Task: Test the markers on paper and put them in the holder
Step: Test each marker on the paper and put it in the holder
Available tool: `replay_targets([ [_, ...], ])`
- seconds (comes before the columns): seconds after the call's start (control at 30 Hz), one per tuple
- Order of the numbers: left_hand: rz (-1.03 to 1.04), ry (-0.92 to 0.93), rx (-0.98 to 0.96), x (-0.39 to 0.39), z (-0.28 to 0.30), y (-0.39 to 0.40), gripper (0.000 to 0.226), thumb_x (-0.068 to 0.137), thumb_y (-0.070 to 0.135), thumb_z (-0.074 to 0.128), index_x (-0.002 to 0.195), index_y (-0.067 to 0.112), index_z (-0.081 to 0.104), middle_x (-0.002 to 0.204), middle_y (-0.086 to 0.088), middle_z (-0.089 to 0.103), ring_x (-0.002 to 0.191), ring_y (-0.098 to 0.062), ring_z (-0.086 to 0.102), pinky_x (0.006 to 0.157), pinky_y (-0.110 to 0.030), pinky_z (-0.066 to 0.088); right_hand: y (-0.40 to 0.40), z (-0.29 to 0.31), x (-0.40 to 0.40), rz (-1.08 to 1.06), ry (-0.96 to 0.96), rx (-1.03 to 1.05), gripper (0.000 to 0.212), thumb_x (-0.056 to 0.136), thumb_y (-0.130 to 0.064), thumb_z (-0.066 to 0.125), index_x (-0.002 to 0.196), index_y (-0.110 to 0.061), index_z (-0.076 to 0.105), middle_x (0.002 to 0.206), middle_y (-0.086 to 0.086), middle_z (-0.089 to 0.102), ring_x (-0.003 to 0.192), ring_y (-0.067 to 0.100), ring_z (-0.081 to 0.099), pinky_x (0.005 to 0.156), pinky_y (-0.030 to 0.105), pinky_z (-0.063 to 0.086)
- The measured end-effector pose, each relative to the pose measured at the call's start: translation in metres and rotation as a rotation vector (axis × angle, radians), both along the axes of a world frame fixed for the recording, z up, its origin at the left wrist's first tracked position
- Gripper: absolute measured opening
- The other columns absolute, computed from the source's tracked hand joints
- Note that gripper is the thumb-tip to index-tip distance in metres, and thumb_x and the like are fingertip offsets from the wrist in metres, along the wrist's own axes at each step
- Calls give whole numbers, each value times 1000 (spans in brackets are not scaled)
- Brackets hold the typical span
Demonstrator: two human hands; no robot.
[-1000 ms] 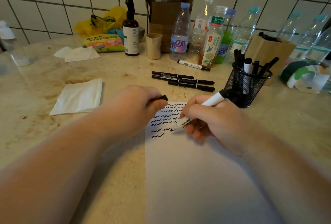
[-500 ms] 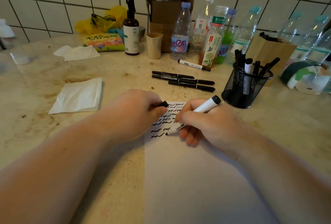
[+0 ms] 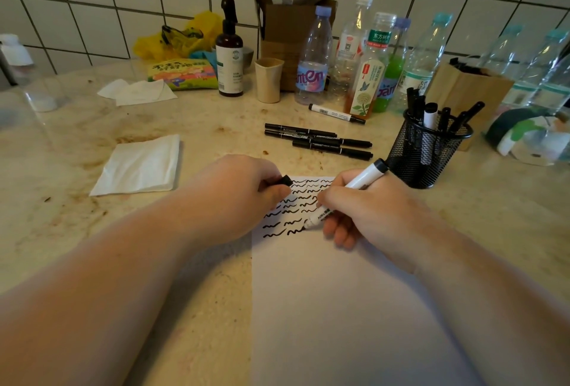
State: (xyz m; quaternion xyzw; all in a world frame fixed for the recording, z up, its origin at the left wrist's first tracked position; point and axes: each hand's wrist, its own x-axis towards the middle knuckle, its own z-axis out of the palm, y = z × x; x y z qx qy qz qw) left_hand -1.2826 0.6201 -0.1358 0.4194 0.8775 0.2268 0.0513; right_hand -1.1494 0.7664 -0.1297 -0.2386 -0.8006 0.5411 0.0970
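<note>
- The paper (image 3: 339, 308) is lying flat on the bench (image 3: 77, 145), nearest the camera; one thin, limp sheet, likely to slide or crease unless pinned down; rows of black squiggles (image 3: 290, 210) are filling its far end.
- The right hand (image 3: 370, 210) is closing around one white marker (image 3: 348, 191) in a writing grip low on the barrel, tip touching the paper at the lowest row; the marker is looking light, stiff and smooth, so a pinch near the tip is suiting it best.
- The left hand (image 3: 240, 194) is curling shut on a small black cap (image 3: 285, 181), resting by the sheet's left edge.
- Beyond the hands, three black markers (image 3: 317, 140) are lying side by side, and a fourth, a white one (image 3: 336, 113), is lying farther back; five untested in all, counting the one in use.
- To the right, one black mesh holder (image 3: 427, 151) is standing upright with several markers in it, perhaps seven; the exact count is hard to tell.
- At the wall, seven or so plastic bottles (image 3: 314, 55) are crowding together.
</note>
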Motion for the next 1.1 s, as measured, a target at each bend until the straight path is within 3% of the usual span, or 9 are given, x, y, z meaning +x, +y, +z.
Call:
replay_targets([
  [0.17, -11, -20, 32, 1, 1, -3, 21, 95, 45, 54, 108, 35, 67, 87, 14, 66, 79, -2, 58, 67, -20, 48, 10, 2, 1, -116, 129, -2, 21, 87, -18, 66, 67, -14, 67, 58, 10, 69, 46, 18, 58, 49, 30, 47],
  [0.33, -27, -28, 31, 3, 1, -3, 20, 95, 44, 56, 112, 40, 66, 88, 17, 66, 78, 1, 57, 66, -15, 45, 13, 5, 1, -123, 250, -78, 22, 89, -21, 70, 77, -3, 66, 52, 4, 55, 43, 14, 45, 42, 24, 36],
  [0.5, -48, -16, 39, 5, 4, -3, 19, 95, 43, 56, 111, 41, 66, 84, 21, 64, 74, 4, 55, 59, -13, 39, 10, 11, 1, -75, 343, -353, 29, 97, -23, 59, 79, -7, 75, 58, 10, 60, 50, 18, 51, 48, 27, 42],
  [0.6, -52, -23, 39, 7, 6, -2, 20, 95, 42, 56, 113, 41, 65, 82, 23, 62, 73, 5, 54, 58, -13, 36, 10, 11, 2, -62, 335, -379, 32, 99, -20, 53, 83, -4, 76, 62, 14, 63, 55, 21, 54, 53, 30, 45],
  [0.73, -73, -39, 59, 10, 8, -3, 16, 93, 43, 58, 107, 44, 66, 83, 18, 65, 73, -2, 57, 60, -20, 43, 8, 10, 2, -37, 322, -354, 21, 96, -13, 58, 84, -6, 74, 65, 15, 69, 56, 22, 60, 53, 29, 50],
  [0.93, -102, -78, 101, 11, 12, -4, 16, 94, 44, 55, 103, 41, 68, 90, 10, 68, 84, -10, 61, 77, -36, 54, 9, 12, 2, 6, 311, -432, 12, 92, -11, 64, 83, -6, 70, 74, 21, 73, 54, 21, 66, 51, 26, 55],
  [1.1, -96, -158, 158, 12, 14, -7, 20, 95, 45, 51, 84, 41, 67, 78, 1, 66, 74, -21, 60, 70, -42, 52, 9, 12, 4, 51, 345, -466, 13, 77, -19, 69, 76, -6, 69, 72, 20, 72, 54, 21, 66, 51, 26, 55],
])
